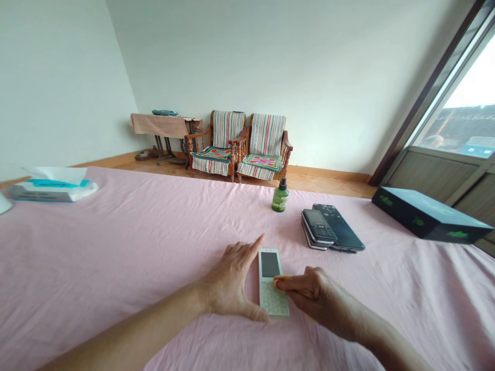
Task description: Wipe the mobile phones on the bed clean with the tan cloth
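Note:
A white keypad phone (269,265) lies face up on the pink cloth, its dark screen toward the far end. My left hand (228,281) rests along the phone's left side, index finger and thumb spread wide near its top and bottom left corners. Whether those fingertips touch the phone is hard to tell. In my right hand (320,296) a small orange-yellow cloth (283,278) is pinched, pressed on the upper part of the keypad. Most of the cloth is hidden by the fingers.
A green spray bottle (280,198) stands beyond the phone. To its right are stacked keypad phones (317,226) beside a dark smartphone (340,229). A black box (429,214) sits at far right, a tissue pack (54,190) at far left. Two chairs (261,147) stand by the wall.

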`<state>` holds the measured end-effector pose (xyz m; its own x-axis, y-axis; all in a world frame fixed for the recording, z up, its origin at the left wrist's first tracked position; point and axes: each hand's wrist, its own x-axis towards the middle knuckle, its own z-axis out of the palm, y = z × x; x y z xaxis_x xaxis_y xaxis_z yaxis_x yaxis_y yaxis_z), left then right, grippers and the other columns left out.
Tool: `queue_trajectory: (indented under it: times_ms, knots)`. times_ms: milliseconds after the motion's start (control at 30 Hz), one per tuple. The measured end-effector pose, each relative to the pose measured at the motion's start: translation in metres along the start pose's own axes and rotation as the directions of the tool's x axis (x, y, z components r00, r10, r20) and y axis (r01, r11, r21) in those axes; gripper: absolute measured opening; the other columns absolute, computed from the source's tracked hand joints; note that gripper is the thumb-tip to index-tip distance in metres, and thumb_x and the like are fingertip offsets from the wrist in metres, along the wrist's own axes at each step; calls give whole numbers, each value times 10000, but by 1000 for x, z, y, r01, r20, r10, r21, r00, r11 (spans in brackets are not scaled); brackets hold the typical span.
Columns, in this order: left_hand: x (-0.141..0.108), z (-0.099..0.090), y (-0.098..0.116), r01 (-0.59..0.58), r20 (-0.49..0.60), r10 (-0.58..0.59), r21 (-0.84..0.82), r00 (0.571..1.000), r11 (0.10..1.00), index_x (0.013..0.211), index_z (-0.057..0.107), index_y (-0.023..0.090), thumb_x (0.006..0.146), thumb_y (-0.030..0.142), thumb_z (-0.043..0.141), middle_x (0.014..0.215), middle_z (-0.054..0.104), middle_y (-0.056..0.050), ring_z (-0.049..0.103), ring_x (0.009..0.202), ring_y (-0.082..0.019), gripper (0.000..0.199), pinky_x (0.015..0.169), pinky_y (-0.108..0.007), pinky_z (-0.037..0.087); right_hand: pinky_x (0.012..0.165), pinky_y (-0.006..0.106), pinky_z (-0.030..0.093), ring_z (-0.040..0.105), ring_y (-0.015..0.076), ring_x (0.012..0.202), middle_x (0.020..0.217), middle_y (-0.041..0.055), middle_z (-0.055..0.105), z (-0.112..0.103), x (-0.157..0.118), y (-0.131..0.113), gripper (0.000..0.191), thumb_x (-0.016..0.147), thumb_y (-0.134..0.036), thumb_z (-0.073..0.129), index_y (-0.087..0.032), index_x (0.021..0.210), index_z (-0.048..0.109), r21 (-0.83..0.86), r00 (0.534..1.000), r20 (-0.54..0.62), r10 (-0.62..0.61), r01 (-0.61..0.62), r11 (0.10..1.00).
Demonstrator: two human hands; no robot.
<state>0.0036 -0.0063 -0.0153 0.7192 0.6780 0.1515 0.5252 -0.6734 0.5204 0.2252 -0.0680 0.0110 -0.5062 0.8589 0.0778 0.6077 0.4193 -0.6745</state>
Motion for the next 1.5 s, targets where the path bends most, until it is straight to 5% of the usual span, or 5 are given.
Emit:
queue_trajectory:
  times_ms: [400,667,967,1500]
  knots:
    - [-1,1,-1,-6,-15,6,-11,1000,1000,1480,-49,248,499,702,744,1424,353,-177,323,1278,-398,1340,1052,-608,180,442,201,286,390,85,479,543,-46,506,-6,-4,6,292,906,-279,452,-199,773,700,87,996,-25,83,-81,993]
    - [0,-1,1,12,6,-12,5,1000,1000,1482,-44,227,499,712,734,1443,327,-193,305,1300,-407,1344,1059,-611,175,457,183,317,414,82,522,585,-41,529,-14,-14,-3,262,884,-237,485,-199,766,716,163,986,151,75,-99,982]
    - [-1,1,-1,5,-5,-5,0,1000,1000,1481,-44,244,505,714,730,1435,339,-177,313,1284,-407,1332,1054,-614,182,440,209,218,296,69,496,555,-50,435,-2,-5,-1,311,897,-213,411,-178,731,671,131,995,67,73,-81,988]
    - [0,-1,1,18,12,-18,-4,1000,1000,1484,-25,216,509,696,741,1440,329,-191,308,1291,-403,1329,1062,-613,163,460,200,250,320,71,517,585,-47,428,-2,-5,-1,295,894,-194,420,-172,720,657,158,994,89,66,-80,984]
